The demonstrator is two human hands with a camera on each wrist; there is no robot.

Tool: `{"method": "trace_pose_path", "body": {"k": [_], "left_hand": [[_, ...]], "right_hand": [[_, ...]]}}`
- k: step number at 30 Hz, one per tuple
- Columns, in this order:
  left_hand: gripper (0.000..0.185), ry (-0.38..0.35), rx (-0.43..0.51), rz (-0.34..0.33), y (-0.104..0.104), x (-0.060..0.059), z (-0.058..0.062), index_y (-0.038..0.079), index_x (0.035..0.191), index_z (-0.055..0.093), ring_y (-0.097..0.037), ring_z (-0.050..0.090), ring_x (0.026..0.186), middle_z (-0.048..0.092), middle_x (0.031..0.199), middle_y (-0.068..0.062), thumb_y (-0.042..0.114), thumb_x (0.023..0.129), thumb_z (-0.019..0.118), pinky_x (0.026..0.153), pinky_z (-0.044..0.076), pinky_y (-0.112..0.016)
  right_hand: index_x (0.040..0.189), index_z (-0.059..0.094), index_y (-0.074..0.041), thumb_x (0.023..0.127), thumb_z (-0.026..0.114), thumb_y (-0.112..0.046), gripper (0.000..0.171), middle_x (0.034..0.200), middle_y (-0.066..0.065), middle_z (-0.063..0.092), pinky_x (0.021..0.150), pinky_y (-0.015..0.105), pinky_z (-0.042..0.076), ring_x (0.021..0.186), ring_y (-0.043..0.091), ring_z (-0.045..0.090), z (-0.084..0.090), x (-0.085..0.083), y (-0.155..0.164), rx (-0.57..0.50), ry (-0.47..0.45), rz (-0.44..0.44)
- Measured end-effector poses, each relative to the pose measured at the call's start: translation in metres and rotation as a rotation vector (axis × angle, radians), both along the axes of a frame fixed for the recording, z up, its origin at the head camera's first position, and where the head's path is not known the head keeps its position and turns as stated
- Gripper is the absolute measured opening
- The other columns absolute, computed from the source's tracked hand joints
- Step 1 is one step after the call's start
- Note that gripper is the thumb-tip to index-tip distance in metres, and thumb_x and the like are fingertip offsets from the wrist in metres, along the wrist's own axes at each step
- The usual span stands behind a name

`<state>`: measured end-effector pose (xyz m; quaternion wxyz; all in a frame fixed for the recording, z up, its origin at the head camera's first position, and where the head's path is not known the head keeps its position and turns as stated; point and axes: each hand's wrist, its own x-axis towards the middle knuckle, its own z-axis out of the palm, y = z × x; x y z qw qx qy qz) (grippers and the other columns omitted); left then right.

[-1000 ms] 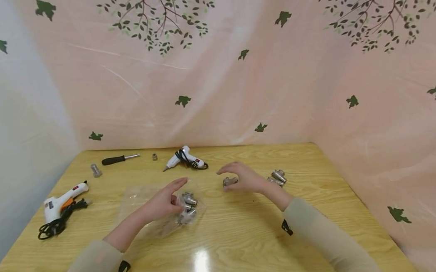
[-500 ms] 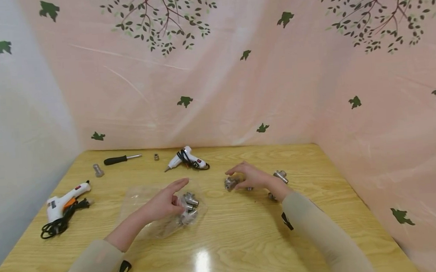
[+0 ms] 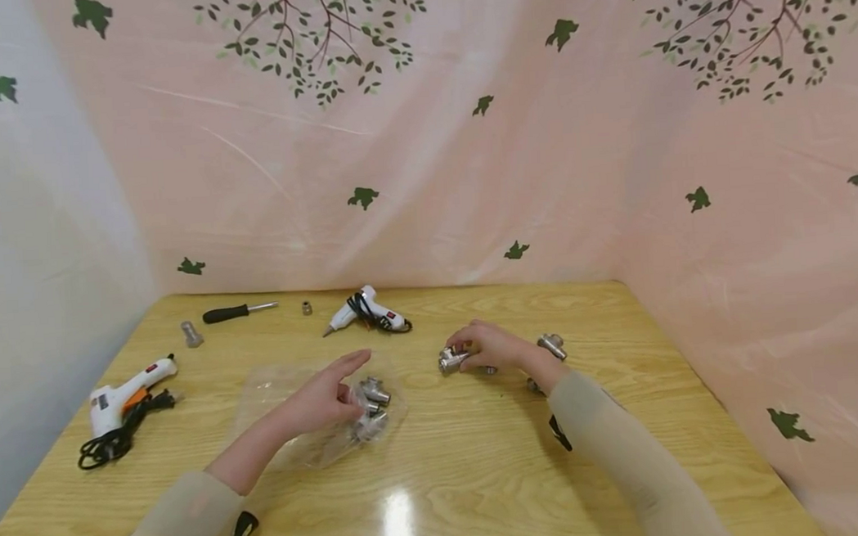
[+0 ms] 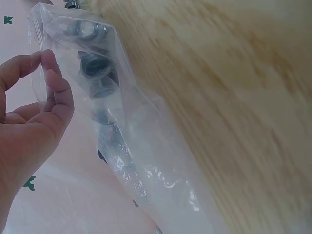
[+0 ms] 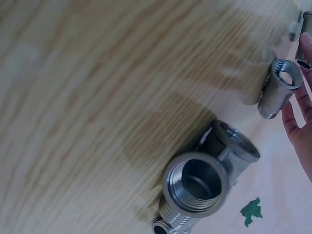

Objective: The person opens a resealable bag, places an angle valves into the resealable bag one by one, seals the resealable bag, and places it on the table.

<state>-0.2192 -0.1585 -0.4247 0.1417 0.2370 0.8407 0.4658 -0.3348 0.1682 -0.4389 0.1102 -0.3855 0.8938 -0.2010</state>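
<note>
Layout relative to the plastic bag (image 3: 313, 414) on the counter (image 3: 443, 497): pipe fittings (image 3: 371, 403) inside it; loose fittings (image 3: 548, 347) to its right; one glue gun (image 3: 123, 397) to its left; a second glue gun (image 3: 365, 311) and screwdriver (image 3: 236, 312) behind it.

clear plastic bag (image 3: 313, 414): transparent, crumpled, lying flat on the wood under and beside the left hand (image 3: 319, 402), which pinches its film between thumb and fingers. several silver metal fittings (image 3: 371, 407) are bunched inside it, just beyond the fingertips.

threaded metal fitting (image 3: 451, 359): short silver tube, open ended, thread visible at the mouth, gripped in the fingers of the right hand (image 3: 496, 350) and lying roughly level, one end pointing away from the palm toward the bag. it is clear of the bag.
</note>
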Motion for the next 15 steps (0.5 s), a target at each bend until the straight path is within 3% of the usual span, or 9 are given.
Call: {"method": "trace_pose_path", "body": {"k": [8, 15], "left_hand": [[0.085, 0.001, -0.015, -0.011, 0.0, -0.001, 0.001, 0.003, 0.151, 0.017, -0.013, 0.057, 0.067, 0.012, 0.155, -0.022, -0.003, 0.082, 0.066, 0.058, 0.049, -0.025], [0.085, -0.024, -0.012, -0.012, 0.001, -0.001, 0.005, 0.003, 0.151, 0.017, -0.012, 0.055, 0.066, 0.012, 0.155, -0.022, -0.004, 0.082, 0.066, 0.059, 0.048, -0.025]], "right_hand": [[0.125, 0.061, -0.009, 0.085, 0.07, -0.024, 0.043, 0.108, 0.0, 0.066, 0.084, 0.035, 0.044, 0.097, 0.015, 0.053, 0.01, 0.018, -0.01, -0.04, 0.129, 0.049], [0.124, 0.062, -0.008, 0.084, 0.071, -0.022, 0.043, 0.109, 0.001, 0.068, 0.089, 0.034, 0.046, 0.099, 0.017, 0.057, 0.017, 0.039, -0.03, -0.063, 0.16, 0.051]]}}
